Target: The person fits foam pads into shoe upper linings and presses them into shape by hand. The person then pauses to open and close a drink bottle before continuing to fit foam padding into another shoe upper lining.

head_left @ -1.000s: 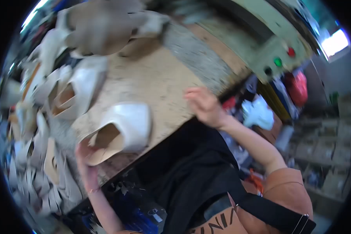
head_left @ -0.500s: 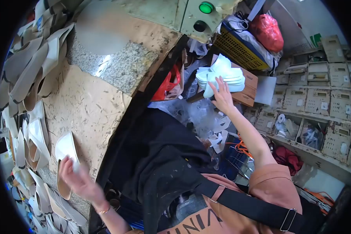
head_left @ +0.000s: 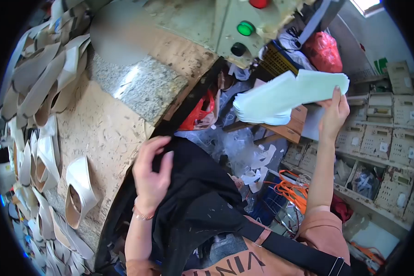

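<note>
At the upper right, my right hand [head_left: 334, 114] pinches the end of a pale green sheet [head_left: 319, 86], a thin, flat, long piece held up off the stack. Below it, a stack of similar pale green sheets [head_left: 278, 118] rests on a wooden stool [head_left: 297, 123], partly covered by the lifted one. My left hand [head_left: 152, 175] hovers by the workbench's near edge with fingers apart and nothing in it. To its left, a single cream shoe upper [head_left: 79, 189] stands on the workbench [head_left: 106, 133].
Several cream shoe uppers [head_left: 37, 87] hang or lie along the far left. A control panel [head_left: 225, 27] with a green button sits at the bench's top. Plastic bags [head_left: 237, 145], orange cord [head_left: 287, 186] and metal lockers [head_left: 370, 133] are on the right.
My right hand has moved right and lifted one pale green sheet off the stack. My left hand has drawn away from the cream shoe upper toward the bench edge.
</note>
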`<move>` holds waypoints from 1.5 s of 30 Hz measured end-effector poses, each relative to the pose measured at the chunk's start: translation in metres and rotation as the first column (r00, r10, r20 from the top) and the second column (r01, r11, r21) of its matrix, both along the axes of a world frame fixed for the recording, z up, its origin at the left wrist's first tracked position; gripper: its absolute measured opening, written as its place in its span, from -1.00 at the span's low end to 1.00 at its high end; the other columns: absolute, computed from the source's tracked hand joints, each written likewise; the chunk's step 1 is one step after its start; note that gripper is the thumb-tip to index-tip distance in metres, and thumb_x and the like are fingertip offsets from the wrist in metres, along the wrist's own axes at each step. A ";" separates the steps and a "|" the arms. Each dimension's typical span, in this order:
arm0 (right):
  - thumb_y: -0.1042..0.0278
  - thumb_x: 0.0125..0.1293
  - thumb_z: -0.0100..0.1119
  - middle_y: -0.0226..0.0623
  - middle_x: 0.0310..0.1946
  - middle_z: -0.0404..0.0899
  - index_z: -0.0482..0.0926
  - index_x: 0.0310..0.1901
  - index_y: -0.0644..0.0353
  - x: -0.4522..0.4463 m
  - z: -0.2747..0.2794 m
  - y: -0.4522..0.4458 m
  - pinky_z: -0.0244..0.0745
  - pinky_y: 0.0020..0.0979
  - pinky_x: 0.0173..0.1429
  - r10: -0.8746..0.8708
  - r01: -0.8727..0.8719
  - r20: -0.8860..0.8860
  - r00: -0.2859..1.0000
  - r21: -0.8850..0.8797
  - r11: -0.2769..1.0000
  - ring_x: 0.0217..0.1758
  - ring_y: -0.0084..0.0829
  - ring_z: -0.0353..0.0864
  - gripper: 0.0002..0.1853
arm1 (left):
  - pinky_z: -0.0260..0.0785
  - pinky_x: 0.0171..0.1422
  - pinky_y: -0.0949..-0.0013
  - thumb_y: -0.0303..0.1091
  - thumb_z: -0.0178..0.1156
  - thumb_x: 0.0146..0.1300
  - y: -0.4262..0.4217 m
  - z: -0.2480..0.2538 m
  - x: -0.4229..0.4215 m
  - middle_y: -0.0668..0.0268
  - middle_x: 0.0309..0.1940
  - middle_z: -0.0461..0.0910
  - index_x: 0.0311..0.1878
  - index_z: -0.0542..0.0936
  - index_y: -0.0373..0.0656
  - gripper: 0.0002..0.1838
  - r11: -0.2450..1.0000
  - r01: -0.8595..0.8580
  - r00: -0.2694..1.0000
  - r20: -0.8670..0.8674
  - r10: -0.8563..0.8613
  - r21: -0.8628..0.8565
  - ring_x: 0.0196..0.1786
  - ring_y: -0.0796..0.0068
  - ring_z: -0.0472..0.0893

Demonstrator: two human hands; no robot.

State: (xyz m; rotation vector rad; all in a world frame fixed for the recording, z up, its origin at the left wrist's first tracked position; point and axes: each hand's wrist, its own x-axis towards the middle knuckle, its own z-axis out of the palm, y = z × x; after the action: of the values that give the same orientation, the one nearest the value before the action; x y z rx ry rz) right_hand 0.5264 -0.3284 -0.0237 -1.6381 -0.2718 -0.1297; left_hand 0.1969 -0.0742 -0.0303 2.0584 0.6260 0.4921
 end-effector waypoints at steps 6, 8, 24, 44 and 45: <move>0.39 0.46 -0.08 -0.19 -0.22 0.61 0.51 -0.08 0.45 -0.101 0.060 0.089 0.58 -0.39 -0.18 0.271 -0.308 0.198 0.942 0.190 0.932 -0.21 -0.50 0.61 -0.74 | 0.44 -0.01 0.35 -0.51 0.41 0.02 -0.028 0.057 0.027 0.11 -0.10 0.47 0.04 0.50 -0.28 -0.52 0.993 0.075 0.931 0.364 -0.038 -0.088 -0.08 0.30 0.56; 0.40 0.32 0.00 -0.15 -0.09 0.59 0.53 0.01 0.36 -0.142 0.079 0.126 0.55 -0.30 -0.04 0.453 -0.456 0.522 0.723 -0.133 0.880 -0.08 -0.30 0.61 -0.70 | 0.41 0.13 0.32 -0.34 0.47 0.03 -0.021 0.064 0.017 0.12 0.15 0.37 0.33 0.16 -0.31 -0.13 0.868 0.397 0.760 0.637 -0.127 -0.300 0.11 0.34 0.49; 0.32 0.05 0.35 -0.26 -0.20 0.54 0.55 -0.13 0.23 -0.252 0.064 0.257 0.48 -0.30 -0.17 0.836 -0.728 0.540 0.094 -0.536 0.428 -0.22 -0.27 0.57 -0.66 | 0.48 0.02 0.45 -0.68 0.04 0.28 0.042 0.066 -0.108 0.20 -0.16 0.64 0.09 0.49 -0.38 -0.69 0.939 -0.162 0.926 0.282 0.251 -0.304 -0.09 0.52 0.63; 0.61 0.09 0.23 -0.01 -0.27 0.60 0.48 -0.04 0.53 -0.221 0.152 0.277 0.64 -0.36 -0.23 0.882 -0.432 0.414 -0.223 -0.853 0.291 -0.27 -0.19 0.69 -0.63 | 0.52 -0.16 0.41 -0.75 0.07 0.15 0.086 0.129 -0.073 0.10 -0.31 0.68 -0.04 0.57 -0.33 -0.69 0.990 -0.105 0.947 0.295 0.128 -0.090 -0.20 0.30 0.72; 0.61 0.09 0.23 -0.03 -0.29 0.59 0.48 -0.04 0.52 -0.221 0.154 0.278 0.64 -0.35 -0.24 0.900 -0.445 0.387 -0.202 -0.855 0.268 -0.29 -0.19 0.68 -0.63 | 0.52 -0.18 0.42 -0.74 0.08 0.14 0.085 0.128 -0.069 0.11 -0.33 0.68 -0.07 0.57 -0.34 -0.72 0.985 -0.136 0.932 0.324 0.164 -0.108 -0.21 0.33 0.73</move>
State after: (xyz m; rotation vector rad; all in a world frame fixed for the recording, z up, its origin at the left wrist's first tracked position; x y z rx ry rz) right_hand 0.3055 -0.0507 0.1302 -1.3275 -2.3669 -0.0369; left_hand 0.1279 0.0104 0.0980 1.7998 0.5912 0.8670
